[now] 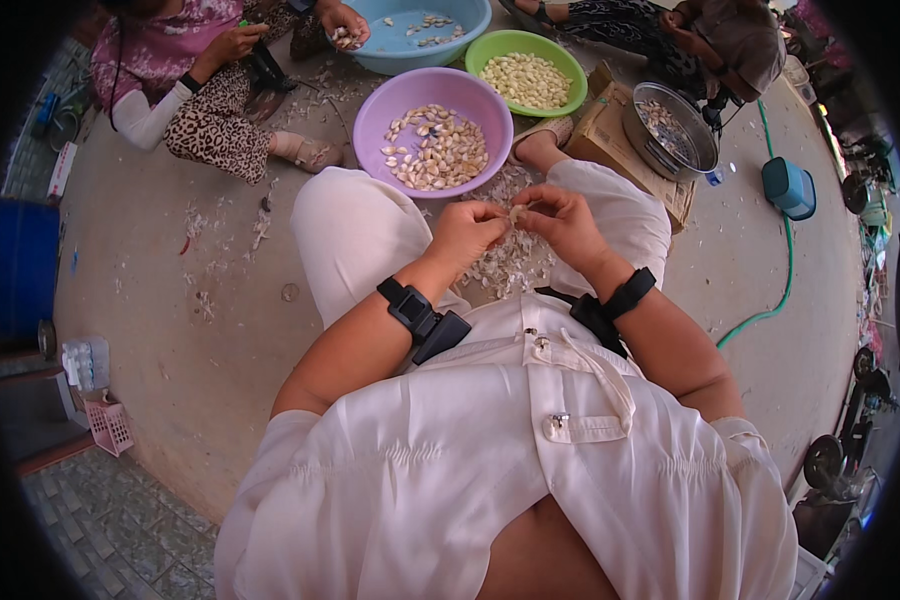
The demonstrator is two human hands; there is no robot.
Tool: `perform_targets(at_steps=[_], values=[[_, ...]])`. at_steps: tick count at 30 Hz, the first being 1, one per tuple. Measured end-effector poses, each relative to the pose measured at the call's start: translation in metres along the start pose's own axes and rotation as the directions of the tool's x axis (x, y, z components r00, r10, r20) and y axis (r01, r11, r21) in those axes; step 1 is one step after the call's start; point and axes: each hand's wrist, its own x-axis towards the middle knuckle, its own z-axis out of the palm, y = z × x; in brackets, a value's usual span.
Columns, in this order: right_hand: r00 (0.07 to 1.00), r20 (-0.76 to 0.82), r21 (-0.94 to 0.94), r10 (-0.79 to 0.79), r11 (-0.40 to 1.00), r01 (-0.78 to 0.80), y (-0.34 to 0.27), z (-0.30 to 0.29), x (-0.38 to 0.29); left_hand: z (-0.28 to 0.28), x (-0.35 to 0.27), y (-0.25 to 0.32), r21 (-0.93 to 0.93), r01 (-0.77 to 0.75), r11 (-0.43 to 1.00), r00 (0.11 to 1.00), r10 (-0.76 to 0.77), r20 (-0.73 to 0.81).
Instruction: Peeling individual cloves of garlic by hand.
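Observation:
My left hand (465, 236) and my right hand (562, 225) meet between my knees, their fingertips pinching a small garlic clove (515, 214) from both sides. Beneath them, a pile of papery garlic skins (514, 262) lies on the concrete floor. Just beyond my hands stands a purple plastic basin (362, 135) holding many unpeeled-looking garlic cloves (446, 150). Behind it to the right, a green basin (581, 86) contains pale peeled cloves (526, 79). A larger blue basin (397, 64) at the top has a few scattered cloves.
A metal colander (645, 146) with garlic sits by a cardboard box (607, 146). Co-workers sit at upper left (217, 112) and upper right (690, 45). At right, a green hose (787, 262) passes a teal bucket (787, 187). A blue barrel (22, 270) stands far left.

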Motion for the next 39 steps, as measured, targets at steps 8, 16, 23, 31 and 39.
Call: perform_targets(at_steps=[8, 16, 23, 31, 39], values=[[1.0, 0.001, 0.126, 0.024, 0.992, -0.024, -0.001, 0.0, 0.003, 0.0, 0.003, -0.003, -0.018, -0.039, 0.999, 0.998, 0.038, -0.041], [0.971, 0.107, 0.541, 0.212, 0.807, -0.236, -0.009, 0.002, 0.002, 0.0, -0.002, -0.002, -0.199, 0.022, 0.98, 1.0, -0.026, -0.016], [0.973, 0.056, 0.463, 0.223, 0.858, -0.223, -0.005, 0.008, 0.0, -0.002, -0.002, -0.01, 0.051, -0.167, 0.985, 0.985, 0.169, -0.02], [0.961, 0.203, 0.687, 0.186, 0.673, -0.275, -0.002, 0.003, -0.003, -0.006, -0.003, -0.009, -0.493, 0.053, 0.868, 0.996, -0.012, 0.085], [0.968, 0.18, 0.657, 0.176, 0.711, -0.251, -0.001, 0.003, -0.006, 0.001, -0.009, 0.0, -0.46, 0.06, 0.886, 0.997, -0.075, -0.014]])
